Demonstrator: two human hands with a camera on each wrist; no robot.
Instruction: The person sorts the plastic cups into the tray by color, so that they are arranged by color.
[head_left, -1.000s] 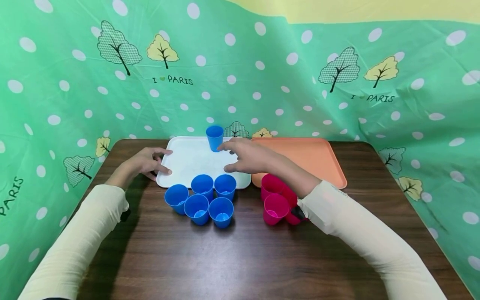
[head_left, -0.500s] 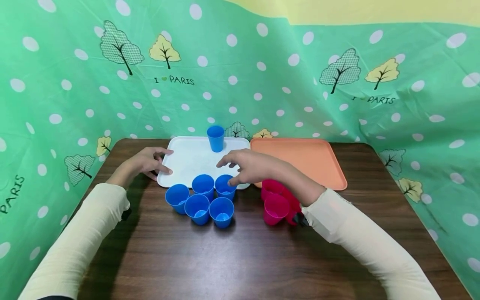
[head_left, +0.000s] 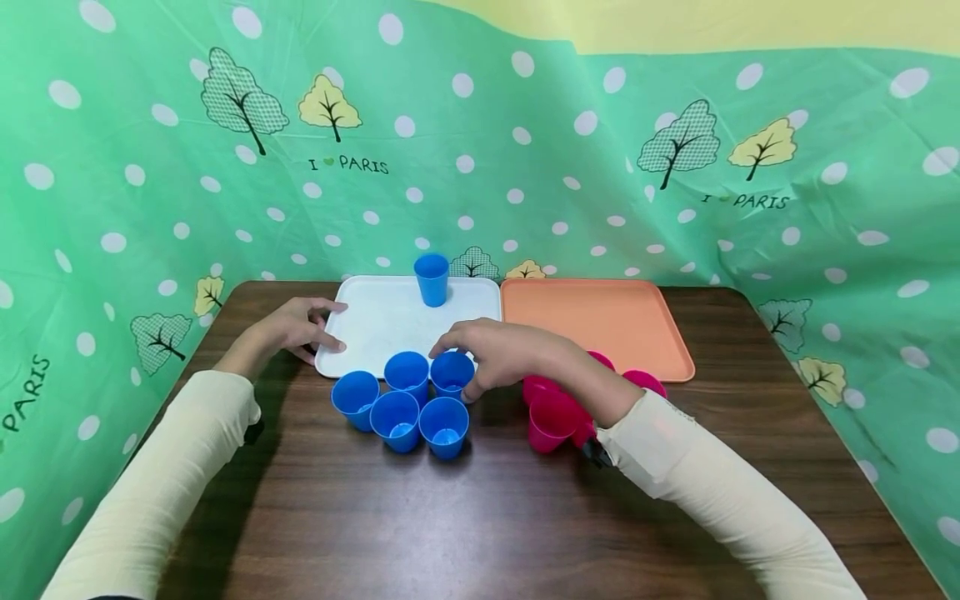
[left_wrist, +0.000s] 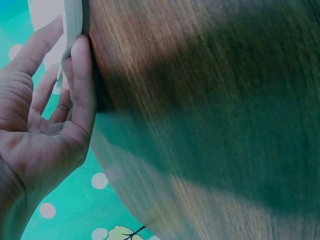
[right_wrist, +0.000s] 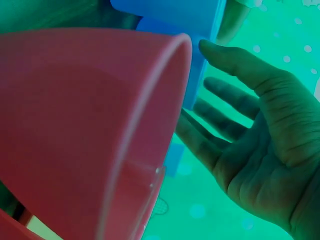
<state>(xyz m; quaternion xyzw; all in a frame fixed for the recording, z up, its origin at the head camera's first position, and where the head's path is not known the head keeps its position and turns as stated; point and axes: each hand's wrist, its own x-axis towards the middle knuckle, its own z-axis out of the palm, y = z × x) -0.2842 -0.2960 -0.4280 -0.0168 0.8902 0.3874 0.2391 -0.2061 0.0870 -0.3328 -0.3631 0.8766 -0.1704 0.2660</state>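
Observation:
My left hand (head_left: 294, 325) grips the left rim of the white tray (head_left: 375, 325); in the left wrist view its thumb and fingers lie on either side of the tray edge (left_wrist: 73, 30). The right hand (head_left: 506, 354) spans the rim of a blue cup (head_left: 450, 375), the back right one of a cluster. Thumb and fingers are spread at its rim, not closed round it. In the right wrist view a pink cup (right_wrist: 75, 125) fills the foreground and hides part of the blue cup (right_wrist: 197, 75). Another blue cup (head_left: 432, 283) stands upright on the tray's back edge.
Several more blue cups (head_left: 395, 423) stand close together in front of the white tray. Several pink cups (head_left: 551, 425), partly hidden by the right forearm, stand further right. An orange tray (head_left: 585, 317) adjoins the white one. A green cloth (head_left: 480, 150) hangs behind the wooden table (head_left: 450, 525).
My right hand has drawn back from the blue cup on the white tray, down to the cluster's back right cup. The left hand has kept its place on the tray rim.

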